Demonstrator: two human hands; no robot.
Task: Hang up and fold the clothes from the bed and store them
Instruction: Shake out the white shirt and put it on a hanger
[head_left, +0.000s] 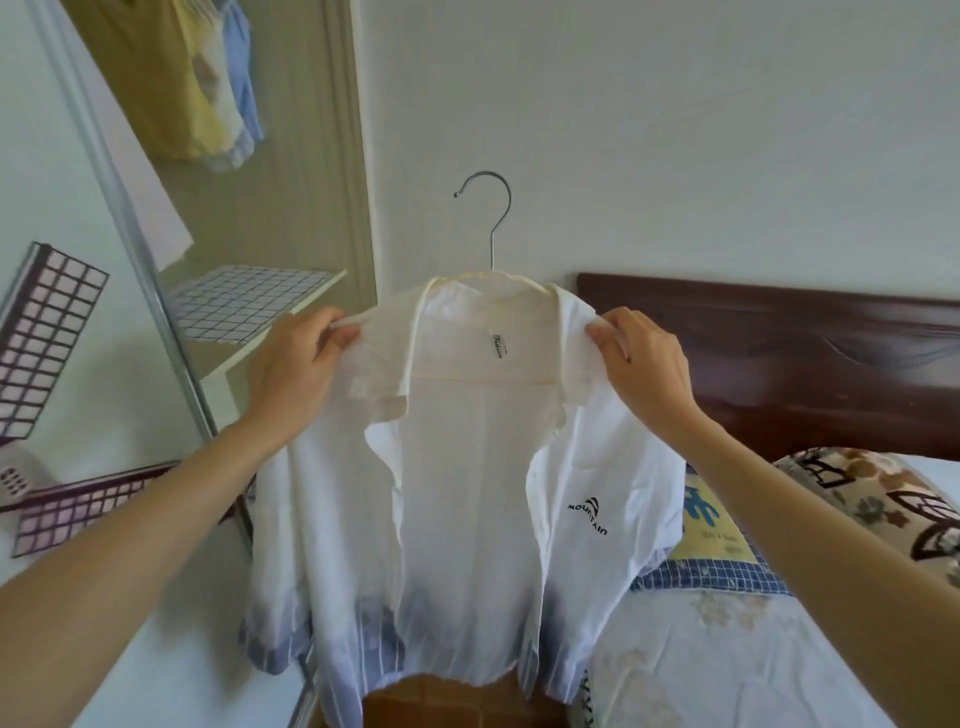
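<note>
Both hands were up at shoulder level of the garment. Left hand (298, 353) pinched the left shoulder of the white shirt (457, 493); right hand (641, 361) pinched the right shoulder, fingers curled into the cloth on each side. Shirt held in the air in front of the wall, between the wardrobe (291, 171) and the bed (727, 649), front open, collar spread, a black logo on one chest panel and blue striping along the hem.

A hanger (491, 228) sat inside the neck, its metal hook standing free above the collar and caught on nothing. Pale bar of the hanger showed through the fabric under the collar.

Progress, as I judged it: shirt appeared seated on the hanger, shoulders being squared off. Not yet on a rail. Several hung clothes (218, 88), yellow and blue, were visible in the open wardrobe at upper left, so some hanging looked done. A checked shelf (249, 301) sat below them. Still to do for this piece: carry it over and hook it up. On the bed I could see a patterned pillow (872, 499) and quilt; whether more clothes lay there, I could not tell.
</note>
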